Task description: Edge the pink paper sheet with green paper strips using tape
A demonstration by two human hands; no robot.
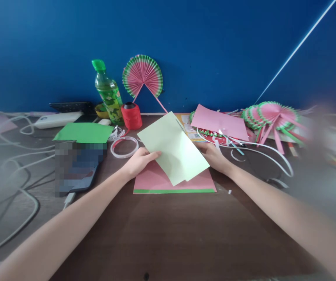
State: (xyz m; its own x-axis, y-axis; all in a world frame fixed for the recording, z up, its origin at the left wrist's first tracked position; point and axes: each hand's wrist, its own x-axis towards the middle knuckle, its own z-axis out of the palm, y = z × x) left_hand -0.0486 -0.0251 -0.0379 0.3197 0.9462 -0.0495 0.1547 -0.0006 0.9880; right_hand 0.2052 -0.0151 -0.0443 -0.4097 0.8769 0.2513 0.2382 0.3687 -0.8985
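Observation:
Two overlapping pale green sheets of paper [169, 148] are held tilted over the table. At their left edge my left hand [141, 160] pinches them, its thumb lying on top and its fingers underneath. My right hand [214, 157] grips them from the right side; most of its fingers are hidden behind the sheets. Beneath them lies a pink sheet of paper [162, 180] with a green strip [175, 191] along its near edge. The pale sheets cover its middle.
A pleated fan [142, 74] leans on the blue wall behind a red spool [131, 116] and a bottle [107, 93]. A tape roll [124, 147], green paper [82, 132], a phone [81, 171] and cables lie left. More pleated fans [273, 117] and pink paper [219, 121] are right.

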